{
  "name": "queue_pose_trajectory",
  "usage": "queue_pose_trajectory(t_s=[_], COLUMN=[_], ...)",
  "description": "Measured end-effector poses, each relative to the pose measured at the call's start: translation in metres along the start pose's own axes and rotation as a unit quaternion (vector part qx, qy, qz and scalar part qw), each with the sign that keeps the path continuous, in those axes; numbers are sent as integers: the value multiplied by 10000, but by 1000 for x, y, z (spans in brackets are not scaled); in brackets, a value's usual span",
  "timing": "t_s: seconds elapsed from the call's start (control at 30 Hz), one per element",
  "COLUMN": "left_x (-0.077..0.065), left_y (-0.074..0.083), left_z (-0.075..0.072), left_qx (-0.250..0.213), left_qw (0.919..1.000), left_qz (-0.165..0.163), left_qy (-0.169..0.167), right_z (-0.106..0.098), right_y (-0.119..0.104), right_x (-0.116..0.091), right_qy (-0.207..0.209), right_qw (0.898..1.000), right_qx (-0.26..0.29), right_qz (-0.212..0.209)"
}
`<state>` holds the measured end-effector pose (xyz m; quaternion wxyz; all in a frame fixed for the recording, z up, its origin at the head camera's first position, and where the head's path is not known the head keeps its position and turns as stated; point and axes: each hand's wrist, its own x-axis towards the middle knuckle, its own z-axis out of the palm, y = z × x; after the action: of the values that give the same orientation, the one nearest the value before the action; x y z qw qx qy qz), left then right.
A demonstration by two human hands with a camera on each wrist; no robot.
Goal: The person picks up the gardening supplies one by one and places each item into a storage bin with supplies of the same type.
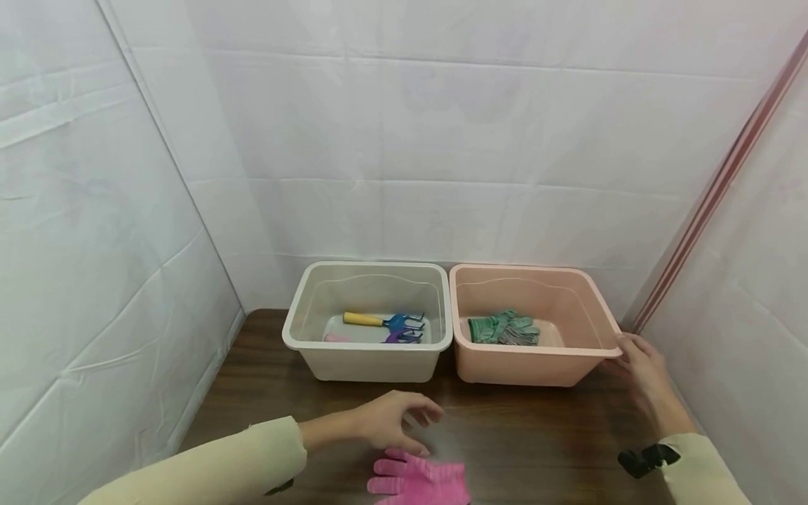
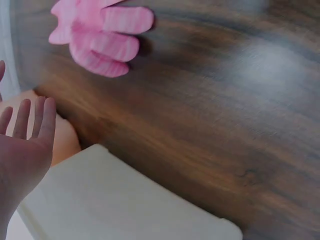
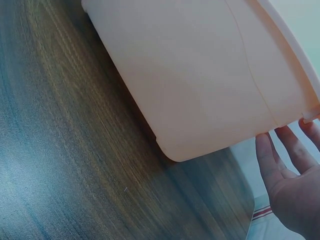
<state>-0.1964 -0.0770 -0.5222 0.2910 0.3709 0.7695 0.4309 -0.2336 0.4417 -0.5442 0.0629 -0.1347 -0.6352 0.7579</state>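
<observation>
My left hand [image 1: 393,419] is over the table just beyond a pink knit glove [image 1: 419,480], fingers loosely bent and holding nothing. The glove lies flat with its fingers pointing left, partly cut off by the head view's lower edge. At the right, my right hand [image 1: 647,375] touches the outer front corner of a pink plastic bin [image 1: 517,368]. In the right wrist view its fingertips [image 3: 262,142] rest against the bin wall beneath the rim. Green patterned gloves [image 1: 501,328] lie inside this bin.
A whitish plastic bin [image 1: 372,365] stands left of the pink one, rims side by side. It holds a yellow-handled blue hand rake [image 1: 391,322], a purple forked tool [image 1: 402,337] and something pink. White sheeting [image 1: 404,140] encloses the brown wooden table [image 1: 536,435] behind and at both sides.
</observation>
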Motion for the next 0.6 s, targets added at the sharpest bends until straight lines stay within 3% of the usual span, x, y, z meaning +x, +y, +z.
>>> queue_pose_trajectory(t_s=[0.2,0.4,0.6], left_x=[-7,-14,-21], left_y=[-9,-20,-29], left_z=[13,26,37], left_qx=[-225,283,721], left_qw=[9997,9989,9949], left_qz=[48,368,646], left_qy=[-77,-29,286], right_z=[-1,-2,0], right_y=[0,1,2], right_x=[1,2,2], right_qy=[-3,22,123], right_qw=[10000,9999,9994], right_qx=[-81,-120,-335], right_qz=[43,21,24])
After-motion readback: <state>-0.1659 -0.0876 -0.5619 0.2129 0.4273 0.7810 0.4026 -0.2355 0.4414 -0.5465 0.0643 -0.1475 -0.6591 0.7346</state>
